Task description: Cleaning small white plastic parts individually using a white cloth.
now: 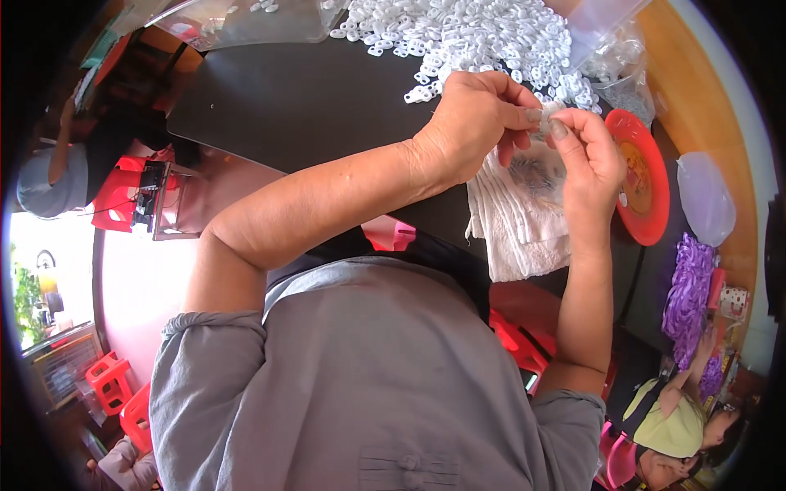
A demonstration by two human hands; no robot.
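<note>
Fingerwork on one small whitish piece [549, 109] seems in hand: left hand [483, 116] and right hand [593, 151] pinch it between them, beside the white pile [491, 41]; the next move likely calls for a steady two-handed grip.

The black table [286, 98] carries a heap of small white pieces [491, 37] — plus a pale cloth [524, 225] and red plate [652, 225].

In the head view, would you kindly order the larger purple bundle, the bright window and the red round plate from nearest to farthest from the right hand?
1. Red round plate: just right of the right hand.
2. Larger purple bundle: lower right.
3. Bright window: far left.
</note>
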